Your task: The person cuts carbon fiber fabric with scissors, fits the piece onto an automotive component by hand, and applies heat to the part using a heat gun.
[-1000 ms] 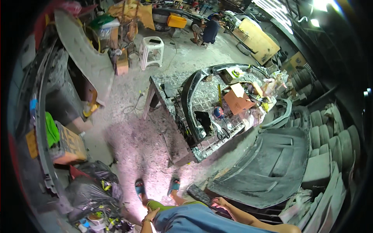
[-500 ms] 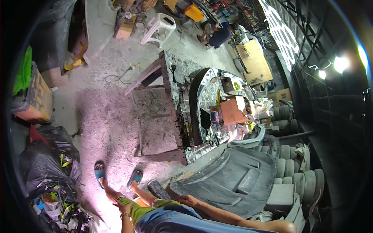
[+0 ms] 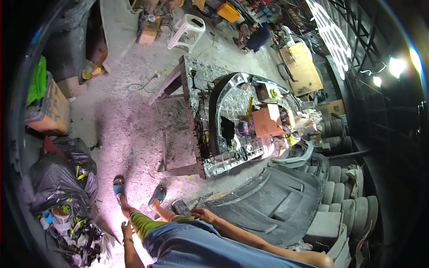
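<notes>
Seemingly nothing is in hand yet: left hand [image 3: 126,231] and right hand [image 3: 202,215] hang loosely open and empty, apart from the cluttered workbench [image 3: 196,120].

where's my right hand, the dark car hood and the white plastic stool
right hand [image 3: 203,215], head view, on its back
dark car hood [image 3: 277,203], head view, middle of its ribbed underside
white plastic stool [image 3: 190,24], head view, on its seat

A single head-worn fisheye looks steeply down from standing height, tilted forward toward twelve o'clock. The person's own torso and forearms enter at six o'clock. The worktop [image 3: 196,111] sits at centre, well apart from the lens; the concrete floor [image 3: 129,129] fills nine o'clock, with edges bending toward the rim.
</notes>
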A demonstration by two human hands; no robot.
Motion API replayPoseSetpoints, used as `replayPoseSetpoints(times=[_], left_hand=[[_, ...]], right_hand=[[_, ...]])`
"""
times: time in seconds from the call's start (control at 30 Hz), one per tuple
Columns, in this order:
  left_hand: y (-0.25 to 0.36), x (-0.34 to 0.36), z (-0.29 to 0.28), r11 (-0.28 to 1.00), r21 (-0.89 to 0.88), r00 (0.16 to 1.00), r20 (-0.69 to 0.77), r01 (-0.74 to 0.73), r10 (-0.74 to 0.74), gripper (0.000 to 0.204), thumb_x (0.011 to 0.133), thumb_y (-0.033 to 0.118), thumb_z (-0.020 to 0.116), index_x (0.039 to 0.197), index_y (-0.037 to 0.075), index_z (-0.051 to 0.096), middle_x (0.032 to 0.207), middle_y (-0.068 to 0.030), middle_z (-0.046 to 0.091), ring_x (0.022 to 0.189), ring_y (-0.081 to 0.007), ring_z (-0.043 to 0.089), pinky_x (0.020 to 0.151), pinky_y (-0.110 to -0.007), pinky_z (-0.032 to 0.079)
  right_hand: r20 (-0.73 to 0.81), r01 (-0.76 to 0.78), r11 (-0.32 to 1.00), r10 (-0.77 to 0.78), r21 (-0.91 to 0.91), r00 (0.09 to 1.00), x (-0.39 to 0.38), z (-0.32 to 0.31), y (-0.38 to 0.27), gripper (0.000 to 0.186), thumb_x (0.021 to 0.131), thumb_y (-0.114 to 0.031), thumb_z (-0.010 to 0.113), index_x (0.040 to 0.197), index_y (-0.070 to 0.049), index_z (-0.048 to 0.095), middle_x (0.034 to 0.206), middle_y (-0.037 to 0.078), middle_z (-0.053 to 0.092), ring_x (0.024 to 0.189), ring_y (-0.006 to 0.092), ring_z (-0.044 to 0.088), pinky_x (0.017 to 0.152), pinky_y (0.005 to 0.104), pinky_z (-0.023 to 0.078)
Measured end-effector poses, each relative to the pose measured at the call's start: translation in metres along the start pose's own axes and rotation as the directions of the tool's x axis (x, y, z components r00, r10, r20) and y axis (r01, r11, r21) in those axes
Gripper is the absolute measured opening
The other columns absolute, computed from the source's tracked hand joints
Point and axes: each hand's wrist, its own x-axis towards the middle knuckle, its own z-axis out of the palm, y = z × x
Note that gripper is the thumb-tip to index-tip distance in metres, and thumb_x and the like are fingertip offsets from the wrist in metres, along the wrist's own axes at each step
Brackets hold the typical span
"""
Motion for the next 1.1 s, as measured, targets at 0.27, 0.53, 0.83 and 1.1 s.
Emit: replayPoseSetpoints(times=[0.27, 0.53, 0.83, 1.1], left_hand=[[0.068, -0.064, 0.009, 0.93, -0.024, 0.93, 0.021, -0.366, 0.366, 0.035, 0.087, 0.033, 0.061, 0.11, 0.007, 0.055, 0.093, -0.0092, 0.061, 0.074, -0.0203, 0.062, 0.054, -0.032, 0.05], [0.048, -0.106, 0.049, 0.939, 0.104, 0.943, -0.006, -0.329, 0.332, 0.033, 0.089, 0.03, 0.059, 0.113, 0.008, 0.053, 0.094, -0.0058, 0.058, 0.077, -0.0211, 0.061, 0.056, -0.031, 0.051], [-0.03, -0.133, 0.042, 0.987, 0.131, 0.994, -0.032, -0.096, 0.101, 0.038, 0.087, 0.032, 0.063, 0.117, 0.01, 0.055, 0.102, -0.0117, 0.063, 0.081, -0.0258, 0.063, 0.064, -0.043, 0.056], [-0.018, -0.143, 0.025, 0.942, 0.169, 0.957, 0.034, -0.29, 0.288, 0.039, 0.085, 0.029, 0.067, 0.116, 0.01, 0.055, 0.1, -0.0127, 0.064, 0.08, -0.027, 0.065, 0.063, -0.043, 0.056]], right_hand=[[-0.075, -0.143, 0.99, 0.141, -0.019, 0.987, -0.01, -0.085, 0.099, 0.041, 0.092, -0.027, 0.054, 0.127, -0.005, 0.054, 0.106, 0.005, 0.065, 0.089, 0.0157, 0.063, 0.071, 0.0308, 0.05], [-0.087, -0.282, 0.955, 0.289, 0.089, 0.953, -0.021, -0.115, 0.118, 0.036, 0.092, -0.027, 0.054, 0.124, -0.01, 0.057, 0.105, 0.005, 0.065, 0.087, 0.0182, 0.063, 0.074, 0.0337, 0.052], [-0.119, -0.135, 0.986, 0.146, 0.1, 0.982, 0.008, -0.126, 0.106, 0.041, 0.09, -0.031, 0.052, 0.123, -0.009, 0.058, 0.109, 0.007, 0.065, 0.089, 0.0205, 0.064, 0.066, 0.0345, 0.051], [-0.075, -0.205, 0.966, 0.218, 0.157, 0.973, 0.013, -0.137, 0.104, 0.041, 0.092, -0.026, 0.052, 0.127, -0.007, 0.053, 0.11, 0.007, 0.065, 0.086, 0.0179, 0.064, 0.073, 0.033, 0.052]])
